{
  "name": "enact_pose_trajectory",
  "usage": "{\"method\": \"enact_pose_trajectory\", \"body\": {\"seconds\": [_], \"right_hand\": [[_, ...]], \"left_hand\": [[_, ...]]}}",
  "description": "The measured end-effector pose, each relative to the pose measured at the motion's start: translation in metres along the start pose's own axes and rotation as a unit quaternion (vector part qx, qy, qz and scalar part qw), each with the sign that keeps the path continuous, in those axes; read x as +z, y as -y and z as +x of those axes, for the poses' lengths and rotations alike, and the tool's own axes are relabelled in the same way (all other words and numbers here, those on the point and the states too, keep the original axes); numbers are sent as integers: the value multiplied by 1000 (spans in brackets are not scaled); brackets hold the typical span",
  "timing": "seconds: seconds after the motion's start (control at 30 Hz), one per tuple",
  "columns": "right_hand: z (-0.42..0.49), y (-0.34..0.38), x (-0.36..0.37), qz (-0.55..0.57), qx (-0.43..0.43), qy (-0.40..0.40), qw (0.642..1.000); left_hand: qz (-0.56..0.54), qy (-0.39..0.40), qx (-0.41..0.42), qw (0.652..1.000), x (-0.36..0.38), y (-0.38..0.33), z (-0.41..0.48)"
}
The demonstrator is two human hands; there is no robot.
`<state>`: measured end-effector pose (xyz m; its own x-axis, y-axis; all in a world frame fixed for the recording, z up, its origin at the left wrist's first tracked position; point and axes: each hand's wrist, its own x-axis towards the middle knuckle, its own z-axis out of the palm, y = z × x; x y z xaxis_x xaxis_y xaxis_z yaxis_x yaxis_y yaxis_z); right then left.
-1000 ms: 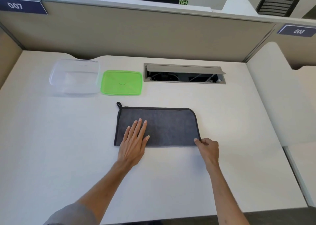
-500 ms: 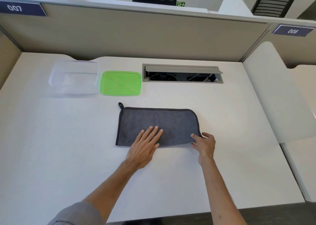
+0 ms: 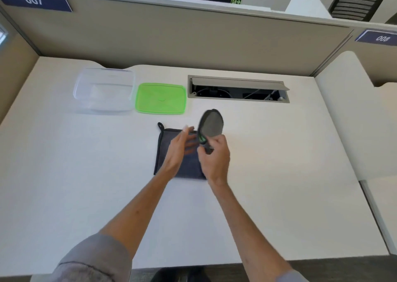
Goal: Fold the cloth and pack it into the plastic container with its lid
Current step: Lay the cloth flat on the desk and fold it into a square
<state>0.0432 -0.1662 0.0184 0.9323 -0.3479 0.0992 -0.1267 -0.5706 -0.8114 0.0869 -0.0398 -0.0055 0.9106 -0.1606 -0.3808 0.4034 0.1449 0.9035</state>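
The grey cloth (image 3: 171, 153) lies mid-worktop, partly folded: the right hand (image 3: 214, 159) pinches its right end, lifting it leftward, while the left hand (image 3: 179, 150) hovers released. Clear container (image 3: 103, 90) and green lid (image 3: 161, 98) wait far-left, unpacked.

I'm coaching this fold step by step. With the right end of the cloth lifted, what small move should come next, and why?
Probably carry the lifted end leftward and lay it on the flat half. The right hand pinches the grey cloth with that end raised, while its left part lies flat on the desk and the left hand hovers open above it. The clear container and green lid wait apart behind.
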Motion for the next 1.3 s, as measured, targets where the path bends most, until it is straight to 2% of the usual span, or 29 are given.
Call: {"method": "enact_pose_trajectory", "body": {"seconds": [0.1, 0.27, 0.37, 0.53, 0.67, 0.77, 0.87, 0.97, 1.07, 1.17, 1.3], "right_hand": [[-15, 9, 27, -79, -58, 70, 993], [-42, 6, 54, -194, -149, 130, 961], [-56, -4, 64, -224, -191, 158, 943], [-69, -25, 68, -266, -230, 210, 913], [-72, -36, 64, -286, -230, 231, 901], [-74, -43, 61, -293, -226, 256, 893], [-72, -49, 56, -295, -216, 244, 898], [-66, -52, 51, -283, -160, 194, 926], [-61, -56, 45, -294, -99, 150, 939], [-60, -62, 41, -314, -63, 162, 933], [-60, -66, 31, -326, -57, 178, 927]], "left_hand": [[-52, -39, -62, 996, -23, -18, 12], [88, -130, -71, 985, -64, -2, 15], [118, -163, -85, 976, -78, 10, 4], [174, -187, -48, 966, -83, 14, 2], [223, -196, -26, 955, -81, 14, 6], [282, -217, -6, 935, -76, 19, 4], [360, -232, 37, 903, -69, 23, 1], [469, -169, 117, 859, -61, 25, 1], [588, -57, 197, 782, -57, 28, 8], [652, 18, 185, 735, -56, 30, 19], [687, 49, 144, 710, -61, 33, 26]]}}
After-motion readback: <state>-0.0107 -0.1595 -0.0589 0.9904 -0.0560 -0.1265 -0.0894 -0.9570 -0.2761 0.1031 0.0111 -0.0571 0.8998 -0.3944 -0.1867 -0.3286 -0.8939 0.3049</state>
